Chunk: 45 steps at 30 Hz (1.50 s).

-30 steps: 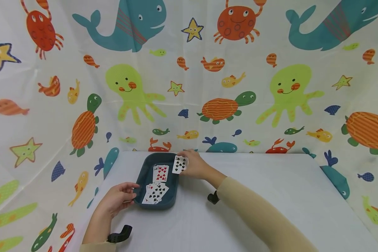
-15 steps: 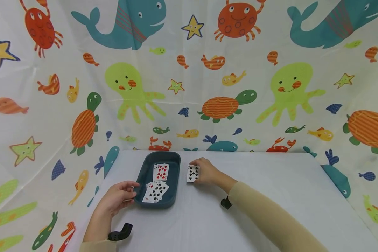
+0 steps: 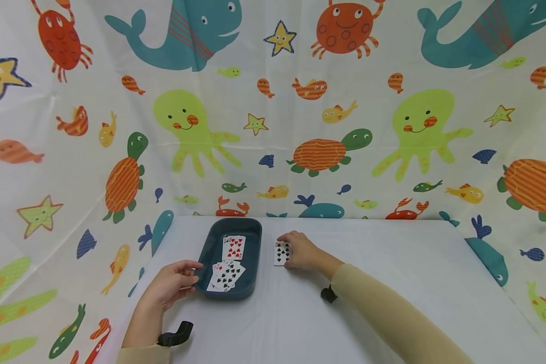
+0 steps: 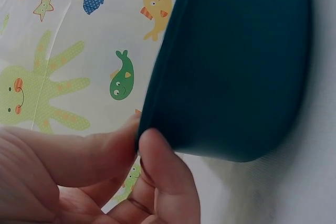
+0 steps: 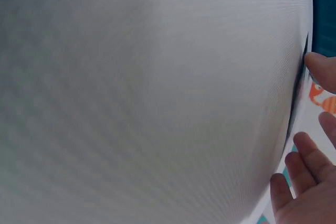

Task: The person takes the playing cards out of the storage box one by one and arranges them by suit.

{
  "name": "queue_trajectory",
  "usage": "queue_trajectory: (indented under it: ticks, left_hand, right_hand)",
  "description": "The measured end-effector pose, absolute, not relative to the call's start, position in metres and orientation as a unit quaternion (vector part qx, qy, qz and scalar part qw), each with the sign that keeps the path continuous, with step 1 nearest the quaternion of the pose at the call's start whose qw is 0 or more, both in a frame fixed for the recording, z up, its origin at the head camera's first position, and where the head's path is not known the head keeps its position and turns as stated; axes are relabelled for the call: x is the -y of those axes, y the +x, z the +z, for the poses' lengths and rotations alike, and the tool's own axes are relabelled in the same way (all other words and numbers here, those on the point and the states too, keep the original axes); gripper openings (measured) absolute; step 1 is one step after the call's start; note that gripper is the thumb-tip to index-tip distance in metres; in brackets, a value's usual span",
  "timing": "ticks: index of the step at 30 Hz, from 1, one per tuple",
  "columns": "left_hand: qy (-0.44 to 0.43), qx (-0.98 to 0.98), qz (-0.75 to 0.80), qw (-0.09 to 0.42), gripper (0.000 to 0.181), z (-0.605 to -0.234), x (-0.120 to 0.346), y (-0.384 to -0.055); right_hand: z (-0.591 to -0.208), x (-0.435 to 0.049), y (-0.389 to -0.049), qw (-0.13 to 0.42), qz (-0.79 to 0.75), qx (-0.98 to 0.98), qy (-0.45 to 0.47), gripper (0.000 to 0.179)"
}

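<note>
My right hand [image 3: 306,253] is at a playing card with black spades [image 3: 281,254], which lies face up at the white tabletop just right of a dark teal tray. Thumb and fingertips hold it at its near and far edges. In the right wrist view the right hand [image 5: 310,182] shows at the right edge, the thumb touching a thin dark edge. My left hand [image 3: 175,283] pinches the left rim of the tray [image 3: 257,263] between thumb and index finger; the left wrist view shows this grip too. Inside the tray lie red heart cards [image 3: 233,247] and a fanned group of cards [image 3: 226,276].
The white table [image 3: 391,293] extends to the right and front. Behind and at the sides hangs a cloth [image 3: 264,136] printed with sea animals. Black wrist-worn devices [image 3: 176,334] sit on both wrists.
My right hand has moved right from above the tray's right rim, bringing the spade card down to the tabletop. The left hand stays on the tray rim.
</note>
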<state>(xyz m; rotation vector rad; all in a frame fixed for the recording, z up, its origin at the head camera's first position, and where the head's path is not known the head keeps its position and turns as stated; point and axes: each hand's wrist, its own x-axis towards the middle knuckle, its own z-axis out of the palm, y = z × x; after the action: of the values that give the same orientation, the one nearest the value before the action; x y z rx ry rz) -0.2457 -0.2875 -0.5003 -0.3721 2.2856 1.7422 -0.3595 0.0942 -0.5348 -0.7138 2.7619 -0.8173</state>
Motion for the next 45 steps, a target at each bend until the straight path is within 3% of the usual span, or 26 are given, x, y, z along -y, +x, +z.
queue_trajectory:
  ticks: [13, 28, 36, 45]
  left_hand:
    - [-0.129, -0.78, 0.599, 0.126, 0.038, -0.499, 0.289, -0.25]
    - [-0.122, -0.778, 0.603, 0.125, 0.038, -0.498, 0.288, -0.251]
    - [-0.137, -0.782, 0.596, 0.123, 0.04, -0.501, 0.287, -0.249]
    - [-0.137, -0.78, 0.599, 0.122, 0.04, -0.501, 0.285, -0.248]
  right_hand:
    - [-0.521, -0.081, -0.363, 0.093, -0.305, -0.92, -0.227, 0.082]
    - [-0.479, -0.033, -0.354, 0.005, -0.229, -0.934, -0.274, 0.084]
    - [-0.478, -0.003, -0.35, -0.015, -0.19, -0.932, -0.31, 0.081]
    - [-0.484, 0.026, -0.348, -0.001, -0.094, -0.931, -0.353, 0.085]
